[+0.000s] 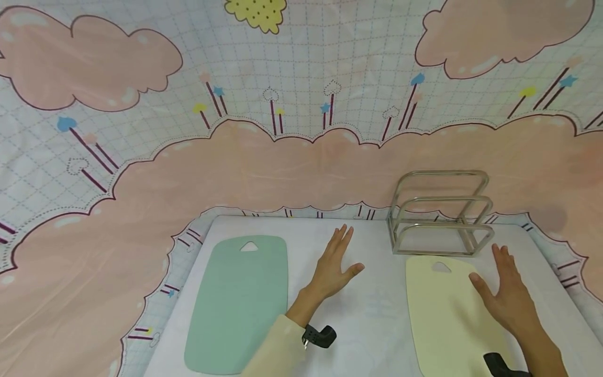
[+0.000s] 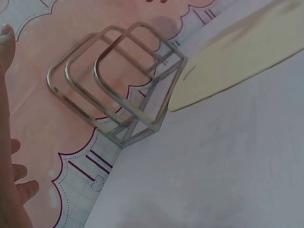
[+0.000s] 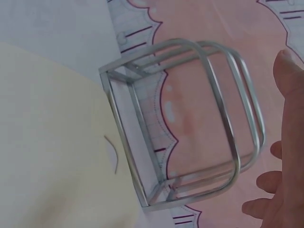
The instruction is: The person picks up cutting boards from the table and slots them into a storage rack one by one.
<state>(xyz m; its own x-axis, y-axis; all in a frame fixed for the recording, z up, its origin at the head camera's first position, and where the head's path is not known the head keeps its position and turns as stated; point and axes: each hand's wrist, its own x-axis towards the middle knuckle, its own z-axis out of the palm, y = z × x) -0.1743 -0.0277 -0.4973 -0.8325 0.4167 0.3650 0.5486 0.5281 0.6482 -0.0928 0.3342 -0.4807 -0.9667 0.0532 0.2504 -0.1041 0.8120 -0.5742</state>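
Note:
My left hand [image 1: 332,269] hovers over the white surface, fingers extended and thumb spread, holding nothing. To its left lies a green cutting board [image 1: 240,309] with a small cut-out near its top edge. My right hand [image 1: 511,293] is likewise held out with straight fingers, above the right side of a pale yellow cutting board [image 1: 443,314], and grips nothing. Just behind the yellow board stands a metal wire rack [image 1: 440,226] with three upright loops. In the right wrist view the rack [image 3: 223,107] has nothing between its loops.
A white tabletop [image 1: 372,324] carries both boards and the rack. Behind and around it hangs or lies a patterned cloth [image 1: 301,173] with pink cloud shapes. Each wrist wears a black strap device [image 1: 320,336].

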